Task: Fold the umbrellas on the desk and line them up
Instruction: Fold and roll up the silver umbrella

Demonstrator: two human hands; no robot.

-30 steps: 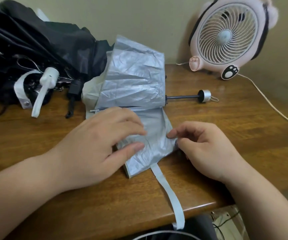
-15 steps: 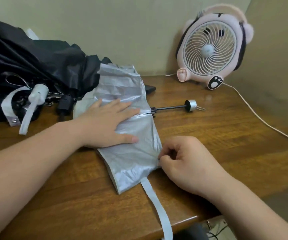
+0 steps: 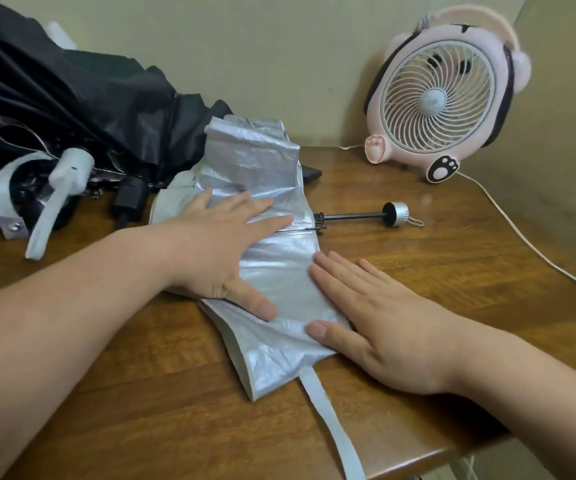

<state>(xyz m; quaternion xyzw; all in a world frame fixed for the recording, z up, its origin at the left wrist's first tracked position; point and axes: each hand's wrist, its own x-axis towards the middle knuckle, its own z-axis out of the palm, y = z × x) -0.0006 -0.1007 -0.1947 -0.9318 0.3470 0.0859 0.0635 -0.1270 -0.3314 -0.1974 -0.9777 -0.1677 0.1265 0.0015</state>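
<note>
Presses the left hand (image 3: 224, 251) flat on the silver umbrella (image 3: 279, 282), fingers straight and spread, thumb out across the canopy, gripping nothing. Lays the right hand (image 3: 383, 323) flat too, fingers straight and close together, fingertips and thumb on the canopy's right edge, palm over the tabletop (image 3: 141, 393), nothing held there either. Finds the silver umbrella lying on the tabletop left of the pink fan (image 3: 442, 98) and nearer the front edge, canopy crumpled, smoothed under the hands, bunched up at the far end. Picks out a dark shaft (image 3: 352, 216) poking from the canopy toward the fan's base, ending in a silver cap (image 3: 395, 213) with a small loop. Follows a pale strap (image 3: 331, 420) from the canopy's near corner off the front edge. Spots a black umbrella (image 3: 72, 98) farther left of the fan, heaped open against the wall, right beside the silver canopy, a white strap (image 3: 47, 216) hanging loose in front. Catches a white cord (image 3: 528, 244) trailing from the fan's base off to the right.
</note>
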